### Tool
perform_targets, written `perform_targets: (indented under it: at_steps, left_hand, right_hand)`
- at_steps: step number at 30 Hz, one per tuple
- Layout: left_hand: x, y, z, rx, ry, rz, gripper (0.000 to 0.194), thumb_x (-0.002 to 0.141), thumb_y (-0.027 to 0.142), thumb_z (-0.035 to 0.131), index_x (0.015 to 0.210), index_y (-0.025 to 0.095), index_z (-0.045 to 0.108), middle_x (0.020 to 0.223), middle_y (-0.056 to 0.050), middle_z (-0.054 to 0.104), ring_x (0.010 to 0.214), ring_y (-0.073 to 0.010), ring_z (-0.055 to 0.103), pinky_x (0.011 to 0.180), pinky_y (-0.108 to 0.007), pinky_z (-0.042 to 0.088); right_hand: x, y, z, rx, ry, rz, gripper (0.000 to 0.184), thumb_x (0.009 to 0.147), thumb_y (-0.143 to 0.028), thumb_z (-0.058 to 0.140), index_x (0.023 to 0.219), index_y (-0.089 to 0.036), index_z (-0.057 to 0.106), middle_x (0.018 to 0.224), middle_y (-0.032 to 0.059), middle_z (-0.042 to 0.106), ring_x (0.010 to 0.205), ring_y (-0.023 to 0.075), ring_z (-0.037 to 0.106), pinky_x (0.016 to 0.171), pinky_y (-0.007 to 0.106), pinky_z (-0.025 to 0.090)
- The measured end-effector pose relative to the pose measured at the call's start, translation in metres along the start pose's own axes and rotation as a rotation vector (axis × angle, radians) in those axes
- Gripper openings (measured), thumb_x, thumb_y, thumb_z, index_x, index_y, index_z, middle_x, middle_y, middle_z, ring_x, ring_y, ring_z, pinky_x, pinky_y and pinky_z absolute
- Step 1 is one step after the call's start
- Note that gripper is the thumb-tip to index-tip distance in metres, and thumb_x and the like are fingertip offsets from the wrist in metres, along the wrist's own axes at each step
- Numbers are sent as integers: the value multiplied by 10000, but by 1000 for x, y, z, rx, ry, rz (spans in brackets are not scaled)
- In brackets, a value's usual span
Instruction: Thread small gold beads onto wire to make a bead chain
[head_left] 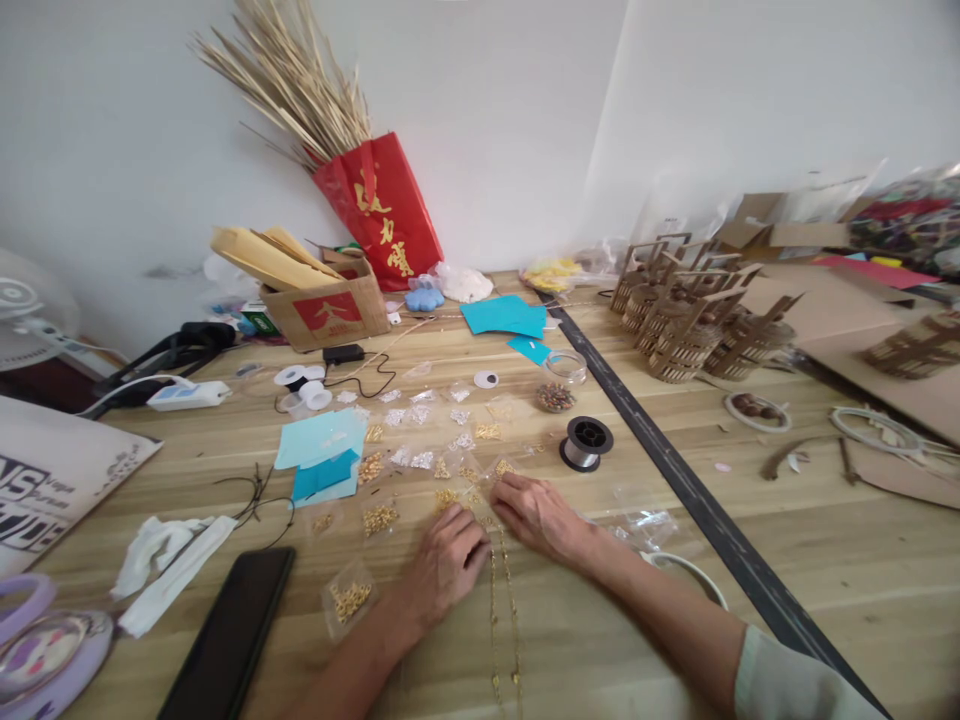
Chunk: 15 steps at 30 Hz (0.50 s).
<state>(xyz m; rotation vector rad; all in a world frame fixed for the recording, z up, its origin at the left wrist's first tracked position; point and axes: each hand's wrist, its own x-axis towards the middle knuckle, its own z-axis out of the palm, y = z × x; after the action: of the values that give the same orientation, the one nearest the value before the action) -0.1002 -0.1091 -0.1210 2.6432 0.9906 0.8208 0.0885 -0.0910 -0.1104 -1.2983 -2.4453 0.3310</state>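
Note:
My left hand (448, 562) rests on the wooden table (570, 620) with its fingers curled in, pinching at a thin gold chain (504, 620) that runs toward me in two strands. My right hand (541, 517) lies just right of it, fingers bent down onto the chain's far end near small clear bags of gold beads (379, 518). What either hand pinches is too small to make out. More bead bags (420, 458) lie spread just beyond the fingers.
A wire spool (586, 442) and a bead jar (559, 384) stand behind the right hand. Blue paper (324, 452), a black phone (231, 636), a cardboard box (330, 310), a red bag (381, 208) and wooden baskets (694, 315) surround the work area.

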Motion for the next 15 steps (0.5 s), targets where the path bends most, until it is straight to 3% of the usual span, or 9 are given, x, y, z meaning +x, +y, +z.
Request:
perform_targets:
  at_steps: [15]
  left_hand:
    - [4,0,-6,-118,-32,-112,171,803,66,564,664,163,587,654,-22,601,680,-164,527,628,-278,432]
  right_hand:
    - [0,1,0,21,-1,-1,170,932,-155,477,773,-174,534,761,2,540,668,118,518,604,243,316]
